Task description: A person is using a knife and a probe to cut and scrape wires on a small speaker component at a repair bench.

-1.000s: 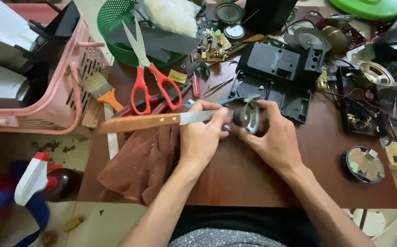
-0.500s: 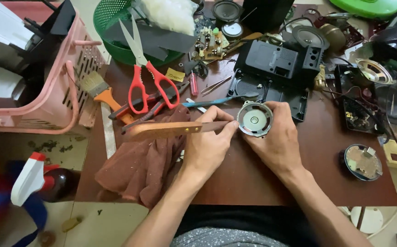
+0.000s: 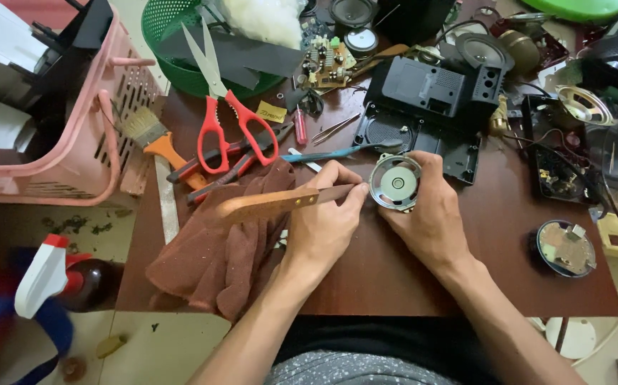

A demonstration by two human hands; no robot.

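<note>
My left hand (image 3: 323,228) grips a knife with a wooden handle (image 3: 266,205); the handle sticks out to the left over a brown cloth (image 3: 216,257), and the blade points right toward a small round metal speaker (image 3: 394,183). My right hand (image 3: 430,214) holds that speaker from the right and below, its back facing up, just above the dark wooden table (image 3: 508,271). The knife's tip meets the speaker's left rim, hidden partly by my fingers.
Red-handled scissors (image 3: 234,125), pliers, an orange-handled brush (image 3: 156,139) and tweezers lie behind the cloth. A black plastic housing (image 3: 430,93), a circuit board, other speakers and a round part (image 3: 567,247) crowd the back and right. A pink basket (image 3: 102,121) and green basket (image 3: 173,43) stand left.
The speaker has been turned so its round back faces up. The knife has dropped lower, its blade now at the speaker's left rim rather than lying across it.
</note>
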